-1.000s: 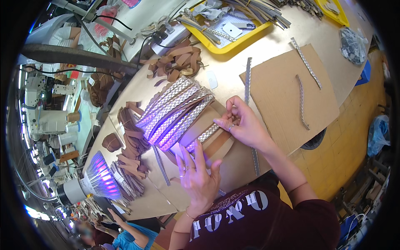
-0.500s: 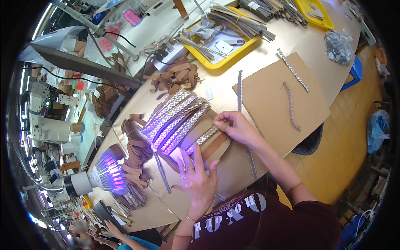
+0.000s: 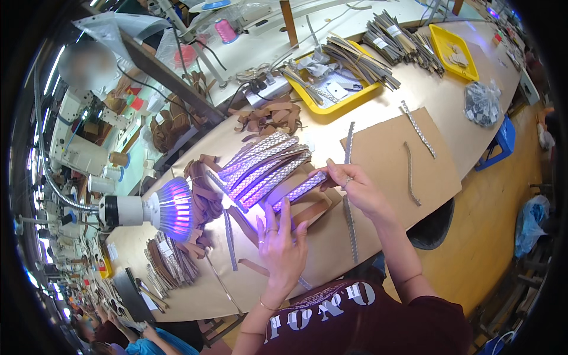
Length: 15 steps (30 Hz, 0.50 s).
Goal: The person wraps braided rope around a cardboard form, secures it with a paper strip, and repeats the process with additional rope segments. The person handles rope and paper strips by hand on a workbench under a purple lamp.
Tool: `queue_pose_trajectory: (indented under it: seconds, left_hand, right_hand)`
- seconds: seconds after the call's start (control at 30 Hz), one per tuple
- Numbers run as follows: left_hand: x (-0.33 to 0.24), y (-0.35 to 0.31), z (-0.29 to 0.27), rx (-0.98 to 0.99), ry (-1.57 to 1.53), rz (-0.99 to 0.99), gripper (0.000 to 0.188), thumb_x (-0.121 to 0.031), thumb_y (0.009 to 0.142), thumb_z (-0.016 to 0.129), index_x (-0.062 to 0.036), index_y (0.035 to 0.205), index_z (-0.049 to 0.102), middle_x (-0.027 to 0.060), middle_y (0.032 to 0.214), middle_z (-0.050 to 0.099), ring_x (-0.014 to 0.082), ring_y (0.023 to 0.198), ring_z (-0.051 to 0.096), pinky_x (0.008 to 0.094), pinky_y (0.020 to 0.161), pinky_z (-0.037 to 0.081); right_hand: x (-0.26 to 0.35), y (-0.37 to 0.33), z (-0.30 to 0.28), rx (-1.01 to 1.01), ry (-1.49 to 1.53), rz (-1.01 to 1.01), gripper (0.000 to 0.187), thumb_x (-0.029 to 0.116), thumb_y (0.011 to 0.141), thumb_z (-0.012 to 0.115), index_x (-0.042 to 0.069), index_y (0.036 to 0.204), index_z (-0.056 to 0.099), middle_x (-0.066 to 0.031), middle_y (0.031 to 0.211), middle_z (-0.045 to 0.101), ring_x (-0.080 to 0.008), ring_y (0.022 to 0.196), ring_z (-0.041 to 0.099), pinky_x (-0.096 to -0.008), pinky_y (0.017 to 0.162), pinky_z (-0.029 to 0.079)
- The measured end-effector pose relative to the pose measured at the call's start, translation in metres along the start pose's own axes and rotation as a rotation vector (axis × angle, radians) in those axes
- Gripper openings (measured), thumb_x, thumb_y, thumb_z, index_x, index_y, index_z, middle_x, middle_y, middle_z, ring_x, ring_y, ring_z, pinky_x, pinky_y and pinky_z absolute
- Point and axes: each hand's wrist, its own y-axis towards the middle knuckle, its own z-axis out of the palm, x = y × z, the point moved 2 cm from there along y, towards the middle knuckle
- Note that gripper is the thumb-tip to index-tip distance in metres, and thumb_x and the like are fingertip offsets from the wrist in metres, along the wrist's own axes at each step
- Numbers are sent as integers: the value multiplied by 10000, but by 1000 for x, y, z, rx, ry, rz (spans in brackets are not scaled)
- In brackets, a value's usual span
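Note:
A silvery braided strap (image 3: 300,191) lies over flat brown leather strips (image 3: 310,211) under the lamp's violet light. My right hand (image 3: 362,190) pinches its right end between thumb and fingers. My left hand (image 3: 283,247) is spread, its fingertips resting at the strap's left end. Just beyond is a row of similar braided straps with brown backing (image 3: 266,165), lying side by side. Separate narrow grey braided strips (image 3: 350,228) lie on the table, one close to my right wrist and another (image 3: 229,239) left of my left hand.
A lamp (image 3: 168,210) stands at the left. Brown strip bundles (image 3: 201,192) lie beside it. A cardboard sheet (image 3: 384,160) with two braided pieces is at the right. Beyond are a yellow tray (image 3: 322,109) and a second yellow tray (image 3: 470,72). Sewing machines and other people are at the left.
The whole view has shifted, so the table things appear farther right. My right hand still pinches the strap's end, and more of the strap shows between my hands.

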Motion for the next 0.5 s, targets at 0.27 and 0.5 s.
queue_pose_trajectory:
  seconds: [0.27, 0.5]
  left_hand:
    - [1, -7, -19, -191, 54, 86, 545, -367, 895, 663, -96, 1358, 561, 289, 1407, 474, 403, 1258, 521, 603, 1153, 161]
    - [16, -34, -42, -438, 6, 134, 336, -284, 871, 667, -89, 1145, 669, 253, 1403, 485, 360, 1299, 495, 605, 1165, -17]
  right_hand:
    - [17, 4, 5, 13, -135, 45, 257, 157, 975, 598, -23, 1136, 685, -41, 926, 686, -91, 821, 600, -238, 777, 487]
    - [31, 51, 4, 30, 71, -125, 255, 141, 960, 619, -53, 1113, 679, -50, 914, 693, -89, 770, 595, -222, 756, 494]
